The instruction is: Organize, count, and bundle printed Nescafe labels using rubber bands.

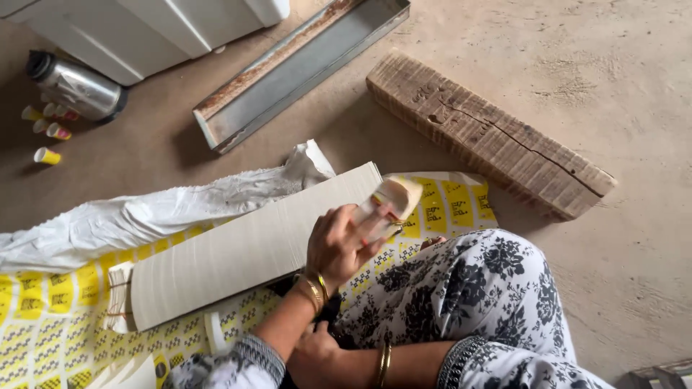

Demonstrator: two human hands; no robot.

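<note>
My left hand [339, 245] is shut on a small cream bundle of folded paper pieces [395, 198], held over the right end of a long white stack of paper sheets [238, 252]. That stack lies slantwise on a yellow printed sheet [43, 317] spread on the floor. My right hand [317, 353] rests low by my lap, tucked under the left forearm with its fingers hidden. Both wrists wear gold bangles. My knee in black-and-white floral cloth [490, 295] is just right of the stack.
A cracked wooden block [490, 137] lies on the floor at the right, a rusty metal trough [303, 65] beyond it. Crumpled white sheeting [144, 216] borders the stack. A steel flask [72, 86] and several small paper cups [47, 155] sit at far left beside a white cabinet [144, 29].
</note>
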